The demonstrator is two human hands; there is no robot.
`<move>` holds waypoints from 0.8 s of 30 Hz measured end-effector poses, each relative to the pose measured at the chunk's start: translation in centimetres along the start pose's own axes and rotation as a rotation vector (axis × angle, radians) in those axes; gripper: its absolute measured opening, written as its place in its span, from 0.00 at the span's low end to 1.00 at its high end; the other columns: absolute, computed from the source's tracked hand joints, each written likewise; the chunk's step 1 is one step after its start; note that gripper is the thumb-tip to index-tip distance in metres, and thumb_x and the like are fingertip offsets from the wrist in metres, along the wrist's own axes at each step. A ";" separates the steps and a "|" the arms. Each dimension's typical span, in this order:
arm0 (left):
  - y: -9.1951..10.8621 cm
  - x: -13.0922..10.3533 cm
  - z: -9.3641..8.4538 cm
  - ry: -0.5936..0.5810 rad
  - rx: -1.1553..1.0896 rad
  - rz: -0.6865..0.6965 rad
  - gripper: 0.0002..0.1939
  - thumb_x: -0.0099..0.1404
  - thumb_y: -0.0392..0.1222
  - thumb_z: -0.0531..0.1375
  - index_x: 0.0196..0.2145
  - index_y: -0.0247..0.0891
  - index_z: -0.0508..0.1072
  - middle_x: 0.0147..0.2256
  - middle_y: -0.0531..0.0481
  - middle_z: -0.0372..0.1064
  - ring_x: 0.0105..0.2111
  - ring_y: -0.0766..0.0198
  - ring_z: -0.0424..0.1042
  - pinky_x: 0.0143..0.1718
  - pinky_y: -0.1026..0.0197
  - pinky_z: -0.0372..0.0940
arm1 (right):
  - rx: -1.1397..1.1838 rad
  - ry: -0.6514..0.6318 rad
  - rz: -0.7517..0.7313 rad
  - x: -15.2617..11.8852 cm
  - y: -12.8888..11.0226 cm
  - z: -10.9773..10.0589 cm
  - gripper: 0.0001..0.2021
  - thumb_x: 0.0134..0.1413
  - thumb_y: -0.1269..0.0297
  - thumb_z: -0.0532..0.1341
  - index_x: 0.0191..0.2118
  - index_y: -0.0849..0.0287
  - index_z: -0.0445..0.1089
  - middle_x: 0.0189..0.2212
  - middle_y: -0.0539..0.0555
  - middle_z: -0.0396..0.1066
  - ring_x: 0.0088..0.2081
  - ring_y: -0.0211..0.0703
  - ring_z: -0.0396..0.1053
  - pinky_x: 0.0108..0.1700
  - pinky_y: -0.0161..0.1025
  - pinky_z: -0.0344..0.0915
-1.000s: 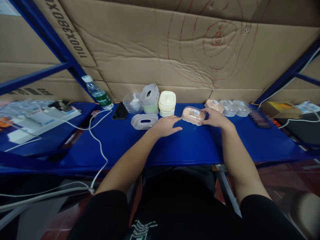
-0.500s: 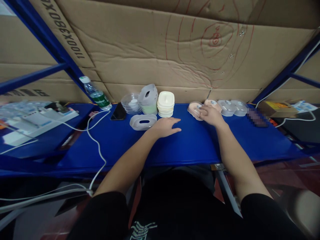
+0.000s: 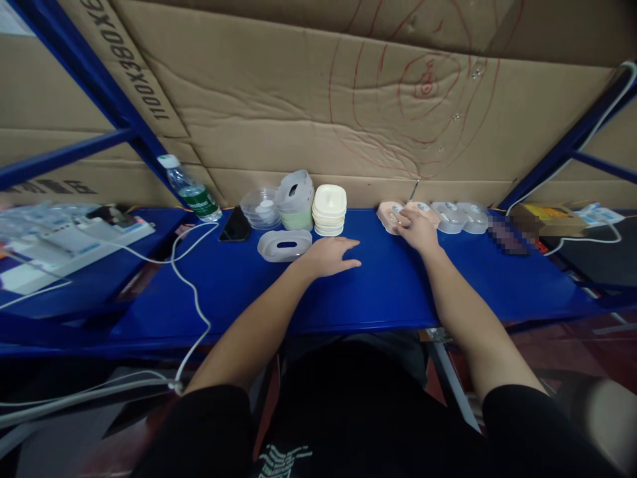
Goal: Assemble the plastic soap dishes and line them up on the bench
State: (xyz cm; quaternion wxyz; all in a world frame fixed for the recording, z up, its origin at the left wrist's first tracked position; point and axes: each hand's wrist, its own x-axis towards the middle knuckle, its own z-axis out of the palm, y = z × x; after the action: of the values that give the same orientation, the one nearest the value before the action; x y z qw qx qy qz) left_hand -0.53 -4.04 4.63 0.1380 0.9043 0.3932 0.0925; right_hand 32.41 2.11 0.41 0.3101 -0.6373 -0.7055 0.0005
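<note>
My left hand (image 3: 328, 257) is open above the blue table, fingers and thumb apart, holding nothing. Left of it lies a translucent oval tray with a slot (image 3: 271, 245); behind it rises a stack of cream square lids (image 3: 330, 206). My right hand (image 3: 419, 231) has its fingers on the front right of a pink lidded container (image 3: 389, 214), which rests on the table. Part of that container is hidden by the fingers. Close behind the hand sits a second pink container (image 3: 428, 214), partly covered. To its right stands a clear double-lobed container (image 3: 452, 219).
More translucent slotted trays (image 3: 294, 192) are piled over pale green ones (image 3: 297, 220). Clear round bowls (image 3: 259, 207), a phone (image 3: 235, 226) and a water bottle (image 3: 195, 194) stand to the left. A white cable (image 3: 195, 295) crosses the table's left side. Cardboard (image 3: 279, 99) walls the back.
The pink container under my right hand has moved slightly back and right, beside the other pink one, and sits flatter. My left hand has barely moved.
</note>
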 end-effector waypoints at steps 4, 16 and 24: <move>-0.1 0.1 0.2 -0.002 0.008 0.002 0.33 0.74 0.57 0.61 0.69 0.35 0.68 0.63 0.39 0.73 0.55 0.51 0.78 0.59 0.53 0.69 | -0.019 0.039 0.042 0.2 -0.4 0.3 0.26 0.54 0.60 0.69 0.59 0.59 0.78 0.60 0.64 0.77 0.62 0.69 0.73 0.64 0.64 0.69; -0.7 -0.2 -0.5 0.157 0.065 -0.064 0.30 0.75 0.55 0.61 0.67 0.36 0.70 0.63 0.40 0.73 0.58 0.49 0.76 0.62 0.50 0.68 | 0.144 0.150 -0.123 -0.1 -1.6 0.8 0.22 0.55 0.58 0.67 0.55 0.59 0.79 0.58 0.66 0.77 0.60 0.63 0.74 0.66 0.62 0.67; -1.8 0.5 -0.3 0.359 0.122 -0.195 0.32 0.75 0.48 0.60 0.72 0.40 0.63 0.75 0.38 0.52 0.64 0.43 0.70 0.61 0.47 0.69 | 0.181 -0.022 -0.215 -0.8 -3.2 0.6 0.22 0.59 0.52 0.67 0.56 0.55 0.78 0.59 0.61 0.77 0.63 0.62 0.72 0.66 0.63 0.66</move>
State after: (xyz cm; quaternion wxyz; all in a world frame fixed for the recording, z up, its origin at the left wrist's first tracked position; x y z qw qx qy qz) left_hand -1.48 -2.41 4.35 0.0192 0.8376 0.5021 0.2144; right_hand 29.26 1.00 0.89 0.3568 -0.5275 -0.7701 0.0379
